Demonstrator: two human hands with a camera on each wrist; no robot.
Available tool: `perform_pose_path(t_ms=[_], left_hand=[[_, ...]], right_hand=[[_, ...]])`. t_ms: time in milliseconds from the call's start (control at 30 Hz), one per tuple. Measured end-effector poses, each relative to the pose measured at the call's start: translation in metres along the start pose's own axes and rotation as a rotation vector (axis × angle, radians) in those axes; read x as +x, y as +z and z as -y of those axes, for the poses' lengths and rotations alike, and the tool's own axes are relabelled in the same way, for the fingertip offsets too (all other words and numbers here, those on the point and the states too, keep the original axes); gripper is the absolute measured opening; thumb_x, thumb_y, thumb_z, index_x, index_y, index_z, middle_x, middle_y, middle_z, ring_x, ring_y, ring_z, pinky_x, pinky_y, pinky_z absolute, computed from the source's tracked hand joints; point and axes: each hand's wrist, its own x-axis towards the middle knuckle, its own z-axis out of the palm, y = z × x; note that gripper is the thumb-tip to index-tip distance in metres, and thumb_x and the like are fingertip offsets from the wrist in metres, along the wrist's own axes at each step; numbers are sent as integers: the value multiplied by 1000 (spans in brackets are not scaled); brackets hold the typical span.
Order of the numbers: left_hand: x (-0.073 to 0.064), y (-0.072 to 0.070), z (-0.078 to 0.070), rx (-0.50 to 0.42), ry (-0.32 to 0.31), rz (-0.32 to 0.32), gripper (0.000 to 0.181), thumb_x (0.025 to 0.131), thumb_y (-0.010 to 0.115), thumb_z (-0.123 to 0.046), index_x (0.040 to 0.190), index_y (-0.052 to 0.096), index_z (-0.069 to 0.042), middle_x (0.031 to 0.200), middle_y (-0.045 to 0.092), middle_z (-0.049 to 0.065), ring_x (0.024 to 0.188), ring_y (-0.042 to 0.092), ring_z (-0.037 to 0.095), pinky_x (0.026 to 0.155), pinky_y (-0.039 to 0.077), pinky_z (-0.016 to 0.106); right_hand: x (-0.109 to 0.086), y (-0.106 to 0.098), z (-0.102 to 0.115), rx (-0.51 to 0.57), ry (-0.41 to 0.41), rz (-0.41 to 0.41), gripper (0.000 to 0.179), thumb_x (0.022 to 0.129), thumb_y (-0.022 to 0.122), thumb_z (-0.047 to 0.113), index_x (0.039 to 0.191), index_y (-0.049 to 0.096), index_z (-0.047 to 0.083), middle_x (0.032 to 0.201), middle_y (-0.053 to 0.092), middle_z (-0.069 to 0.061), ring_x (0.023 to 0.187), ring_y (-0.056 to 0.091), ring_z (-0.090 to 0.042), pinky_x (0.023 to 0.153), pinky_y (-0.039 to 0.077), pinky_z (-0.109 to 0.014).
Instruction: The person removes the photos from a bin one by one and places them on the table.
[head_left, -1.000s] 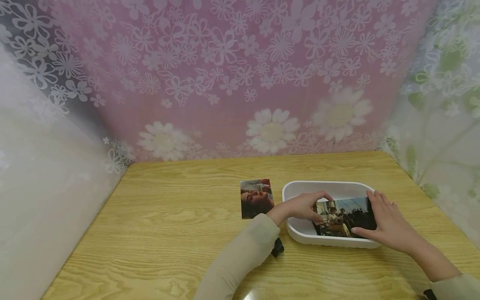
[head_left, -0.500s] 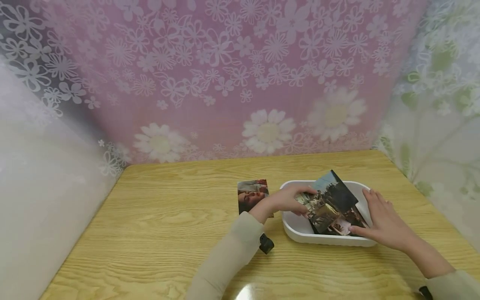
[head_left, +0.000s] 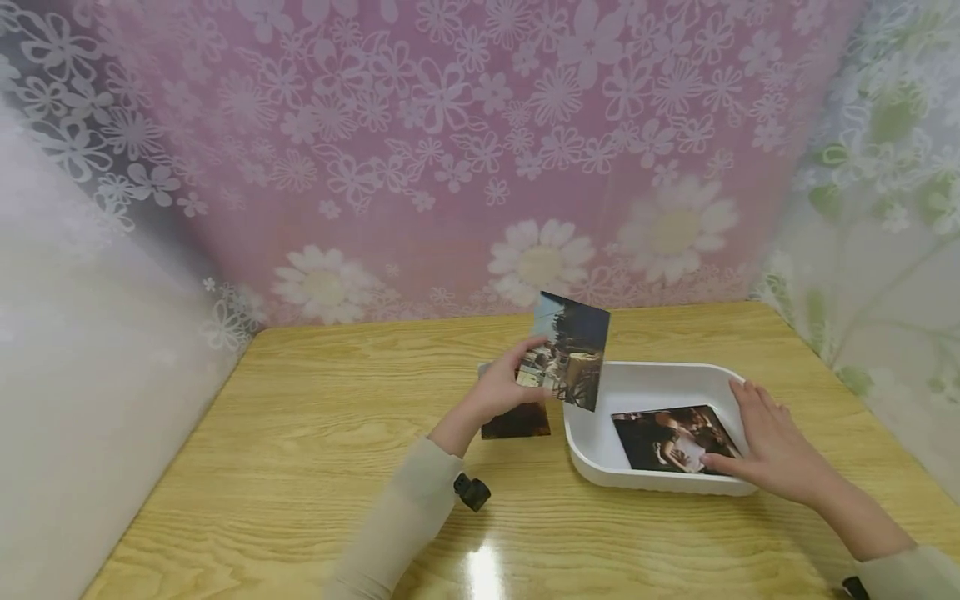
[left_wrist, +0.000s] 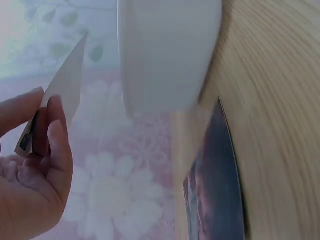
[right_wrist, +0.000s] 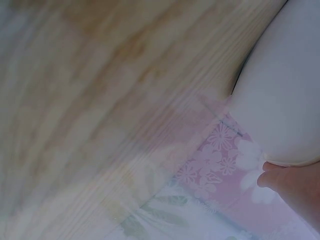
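Head view shows me the left hand point(head_left: 498, 387), its thumb and fingers pinching one photo point(head_left: 573, 354), which is raised and tilted near the left end of the white tray point(head_left: 667, 482). Below, a second photo point(head_left: 517, 422) lies on the table point(head_left: 300, 433), partly hidden. On the tray's right rim, I see the right hand point(head_left: 776, 442) resting with spread, rather straight fingers; its thumb is beside a dark photo point(head_left: 647, 437) inside the tray.

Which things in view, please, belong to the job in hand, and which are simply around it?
Apparently in use:
pinched photo, in the left hand
white tray, touched by the right hand
photo inside it
photo beside it

Simply around:
wooden table
flowered backdrop
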Motion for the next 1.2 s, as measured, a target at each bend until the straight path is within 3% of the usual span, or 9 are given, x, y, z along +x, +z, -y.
perform_pose_path(t_ms=[100,200,367,500,800,1100,1200], left_hand=[[-10,-14,11,-4,-49,-111,76,75,71,-12,138,30,-24,142,24,1,127,25,28,96,30,45],[-21,-27,23,-21,-96,-181,79,74,72,-8,139,29,-21,143,22,4,126,26,32,94,31,47],[-41,-47,43,-13,-166,-252,82,73,73,-8,140,27,-18,144,20,7,126,23,36,95,29,48],[-55,-62,56,43,-216,-290,82,72,73,-9,140,28,-17,143,21,8,126,22,37,95,28,49],[-80,-79,78,131,-304,-283,83,69,74,-3,139,29,-10,141,26,14,123,28,40,94,31,48],[-86,-93,88,197,-364,-219,83,71,74,-7,139,27,-6,139,28,17,122,29,38,94,31,49],[-89,-98,91,208,-411,-162,83,71,74,-9,139,26,-6,125,44,21,102,51,35,82,42,44]], right_hand=[[0,1,0,4,-1,-1,107,72,70,40,138,1,-8,133,12,-40,125,-1,-48,93,-6,-62],[-1,2,0,6,-8,-7,107,71,71,39,138,2,-8,132,13,-40,125,0,-49,93,-6,-62],[-2,3,-1,3,-18,-21,108,70,71,38,138,2,-8,132,14,-40,124,2,-50,93,-4,-63],[-1,3,-2,-3,-25,-27,108,70,71,38,138,1,-8,132,14,-40,124,2,-50,94,-6,-61],[-5,3,-7,-16,-29,-33,107,70,72,36,138,2,-9,131,15,-40,125,0,-49,96,-9,-57],[0,3,-4,-10,-3,7,105,73,69,37,139,0,-7,133,10,-40,124,-3,-50,94,-10,-59],[3,3,-2,-4,-5,15,104,74,69,37,138,0,-8,133,9,-40,124,-3,-50,94,-12,-58]])
